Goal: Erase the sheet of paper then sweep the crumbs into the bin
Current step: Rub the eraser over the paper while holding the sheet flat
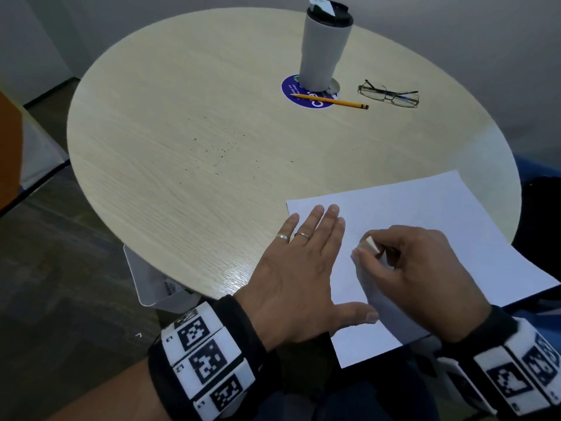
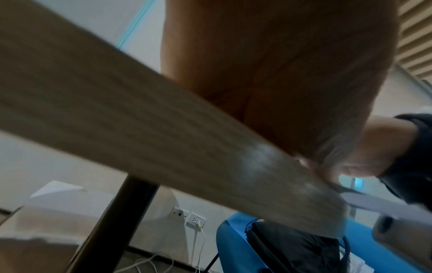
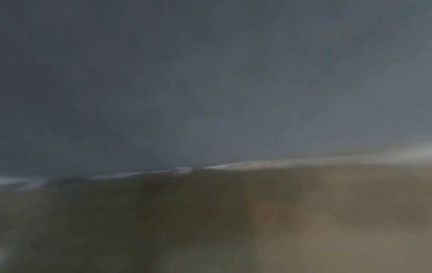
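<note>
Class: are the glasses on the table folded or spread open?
Folded. The glasses lie on the table with both temple arms crossed over the lenses.

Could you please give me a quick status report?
Left hand flat on white paper sheet. Right hand pinching white eraser on sheet. Dark crumbs unswept on round wooden table.

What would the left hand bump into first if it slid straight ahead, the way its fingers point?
Probably nothing soon: the left hand points across bare table; the pencil lies roughly ahead, though depth is uncertain.
</note>
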Tool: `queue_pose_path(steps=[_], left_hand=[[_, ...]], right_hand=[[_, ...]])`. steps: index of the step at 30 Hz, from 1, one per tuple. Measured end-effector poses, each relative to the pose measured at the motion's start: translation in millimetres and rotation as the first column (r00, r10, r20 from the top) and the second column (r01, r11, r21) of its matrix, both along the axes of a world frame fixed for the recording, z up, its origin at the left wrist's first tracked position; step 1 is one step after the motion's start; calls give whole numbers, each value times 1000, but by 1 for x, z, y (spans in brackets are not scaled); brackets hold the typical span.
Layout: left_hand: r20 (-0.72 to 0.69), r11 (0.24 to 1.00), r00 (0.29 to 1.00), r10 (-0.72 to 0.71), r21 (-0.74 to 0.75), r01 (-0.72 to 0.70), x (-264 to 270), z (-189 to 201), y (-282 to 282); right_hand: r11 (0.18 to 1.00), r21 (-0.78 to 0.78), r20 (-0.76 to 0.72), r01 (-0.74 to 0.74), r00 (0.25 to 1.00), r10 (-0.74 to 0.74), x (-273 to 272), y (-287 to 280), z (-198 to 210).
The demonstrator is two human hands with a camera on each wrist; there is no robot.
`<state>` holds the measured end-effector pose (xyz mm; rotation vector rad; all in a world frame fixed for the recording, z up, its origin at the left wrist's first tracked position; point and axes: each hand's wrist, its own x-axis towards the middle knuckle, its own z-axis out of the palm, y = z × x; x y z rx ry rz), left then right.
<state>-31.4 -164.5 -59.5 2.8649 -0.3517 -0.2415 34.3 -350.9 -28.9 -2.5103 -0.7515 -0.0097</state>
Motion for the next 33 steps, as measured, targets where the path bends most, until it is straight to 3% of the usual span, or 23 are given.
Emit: queue_pose_path(steps=[3, 6, 11, 14, 19, 24, 27, 30, 33], left_hand=[[81, 995, 996, 48, -89, -41, 5, -1, 4], [63, 982, 993, 102, -167, -90, 10, 1, 5], [14, 981, 992, 126, -151, -123, 9, -2, 0], [16, 982, 992, 128, -145, -125, 9, -2, -2], [23, 983, 990, 136, -130, -132, 7, -3, -2], [-8, 979, 988, 152, -134, -152, 7, 3, -3], [8, 980, 988, 151, -135, -149, 7, 1, -3], [28, 979, 987, 158, -137, -153, 6, 0, -3], [15, 979, 988, 155, -136, -152, 7, 0, -3]], right_hand=[[1000, 30, -6, -8, 1000, 8, -4, 0, 0], [999, 44, -37, 4, 999, -3, -7, 2, 0], [998, 24, -105, 59, 993, -56, 7, -9, 11], [990, -36, -41, 139, 989, -141, 17, -16, 16], [1000, -9, -21, 9, 1000, -9, -4, 8, 7], [979, -101, 12, 175, 985, -175, 34, -30, 26], [995, -23, 56, 97, 994, -95, 18, -11, 28], [999, 0, 4, -43, 999, 43, -9, 16, 11], [998, 41, -38, 38, 999, -37, 6, 5, 2]])
